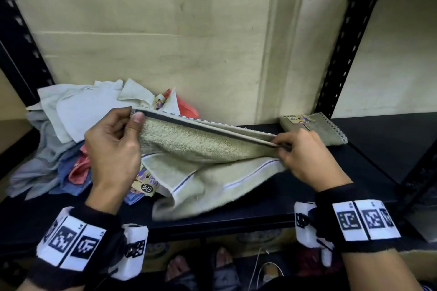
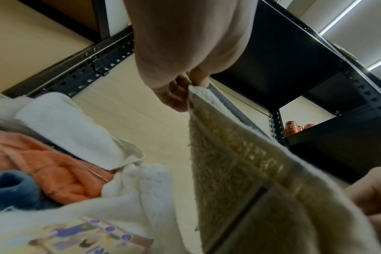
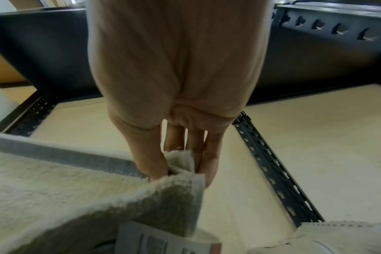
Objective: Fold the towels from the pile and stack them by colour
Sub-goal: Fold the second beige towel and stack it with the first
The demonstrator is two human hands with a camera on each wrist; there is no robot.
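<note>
Both hands, left hand point(image 1: 113, 146) and right hand point(image 1: 305, 156), pinch the towel's point(image 1: 203, 146) doubled top edge taut between them, probably to align the fold. Beyond the right hand lies a folded towel point(image 1: 316, 129) of like colour, likely its stack.

Head view downward; wrist views upward, close.

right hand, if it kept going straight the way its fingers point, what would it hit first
Probably the beige back wall: past the right hand pinching the olive towel, nothing else shows ahead. The folded olive towel sits to its side. Depth unclear.

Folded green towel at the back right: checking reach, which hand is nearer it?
Right. The right hand is just in front of the folded green towel; the left hand is far left.
</note>
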